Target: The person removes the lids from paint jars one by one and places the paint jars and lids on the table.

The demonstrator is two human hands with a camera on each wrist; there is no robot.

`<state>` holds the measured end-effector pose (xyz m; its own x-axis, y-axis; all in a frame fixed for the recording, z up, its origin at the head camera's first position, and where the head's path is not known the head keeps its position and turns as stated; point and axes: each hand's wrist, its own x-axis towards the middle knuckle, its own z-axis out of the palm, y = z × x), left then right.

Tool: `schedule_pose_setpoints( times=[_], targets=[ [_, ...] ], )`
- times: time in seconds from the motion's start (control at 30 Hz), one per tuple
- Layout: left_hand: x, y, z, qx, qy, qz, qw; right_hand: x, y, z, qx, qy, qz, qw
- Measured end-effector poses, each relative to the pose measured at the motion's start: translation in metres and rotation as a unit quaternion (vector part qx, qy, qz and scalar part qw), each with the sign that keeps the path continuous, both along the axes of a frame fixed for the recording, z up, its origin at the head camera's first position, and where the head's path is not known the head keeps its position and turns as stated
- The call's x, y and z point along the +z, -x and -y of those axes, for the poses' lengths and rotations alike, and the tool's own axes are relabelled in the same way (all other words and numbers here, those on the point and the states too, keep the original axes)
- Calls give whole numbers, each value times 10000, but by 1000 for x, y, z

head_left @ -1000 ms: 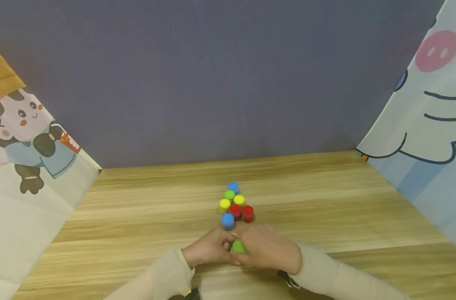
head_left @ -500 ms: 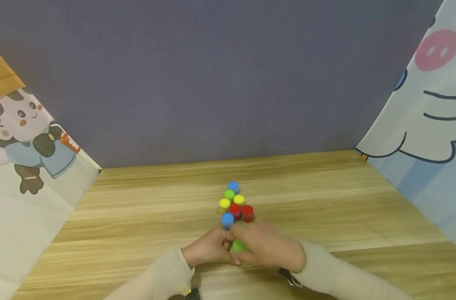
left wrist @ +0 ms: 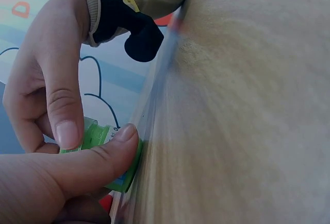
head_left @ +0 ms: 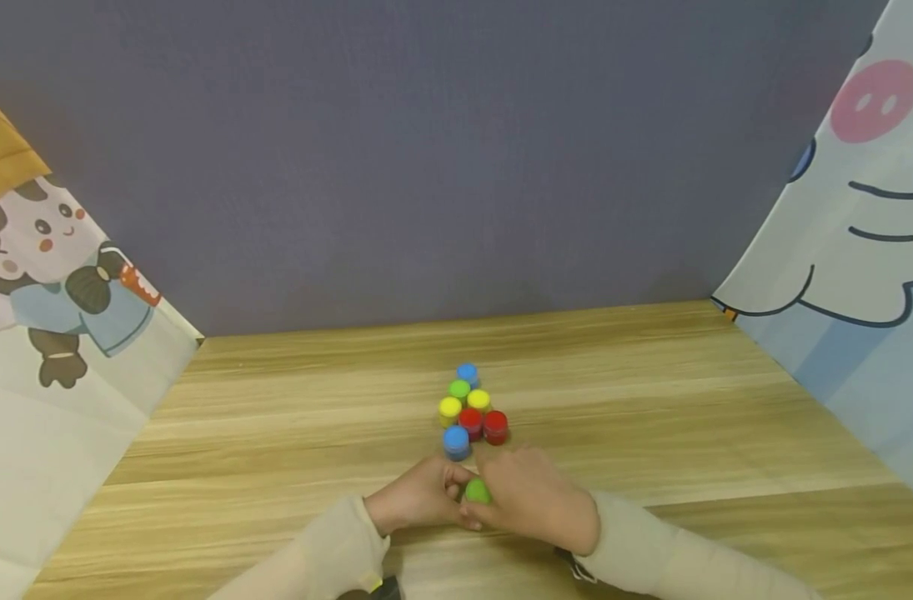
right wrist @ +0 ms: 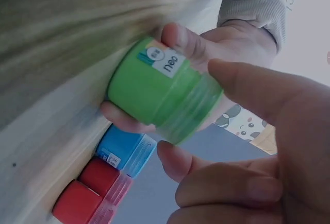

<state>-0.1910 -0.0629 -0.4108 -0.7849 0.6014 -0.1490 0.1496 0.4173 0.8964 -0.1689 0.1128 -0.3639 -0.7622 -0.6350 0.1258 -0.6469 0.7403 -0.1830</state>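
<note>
A small green jar (right wrist: pixel 149 87) with a clear lid (right wrist: pixel 191 110) and a printed label stands between my two hands, close to the table surface. My left hand (head_left: pixel 418 497) grips the jar's body, its thumb on one side and fingers on the other. Over the top, my right hand (head_left: pixel 539 500) pinches the lid between thumb and forefinger. In the left wrist view, the hands cover much of the jar (left wrist: pixel 121 183). Just beyond them in the head view is a blue jar (head_left: pixel 456 442).
Behind the blue jar stand two red jars (head_left: pixel 495 427), two yellow jars (head_left: pixel 450 410), a green-topped jar (head_left: pixel 459 390) and another blue jar (head_left: pixel 467 374), closely grouped. The wood-grain table (head_left: pixel 291 417) ends at a grey back panel (head_left: pixel 456 167). Printed cloths (head_left: pixel 869 233) flank it.
My right hand shifted and turned slightly right over the green jar's lid, then came back left. The left hand keeps its hold in the same place, and the other jars have not moved.
</note>
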Motion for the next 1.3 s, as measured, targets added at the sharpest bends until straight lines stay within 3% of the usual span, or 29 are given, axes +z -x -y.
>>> schedule_pose_setpoints(
  times=[0.4,0.87,1.1,1.3],
  targets=[
    [1,0,1,-44,22,6,10000,9,1,-3,254,117,408,9988],
    [3,-1,1,-13,111,128,9999,23,5,-8,39,-65,719,9974],
    [4,-1,2,-133,71,205,9997,32,22,-21,-23,306,882,9956],
    [7,0,3,-126,168,110,9997,37,42,-37,-422,327,796,9954]
  ],
)
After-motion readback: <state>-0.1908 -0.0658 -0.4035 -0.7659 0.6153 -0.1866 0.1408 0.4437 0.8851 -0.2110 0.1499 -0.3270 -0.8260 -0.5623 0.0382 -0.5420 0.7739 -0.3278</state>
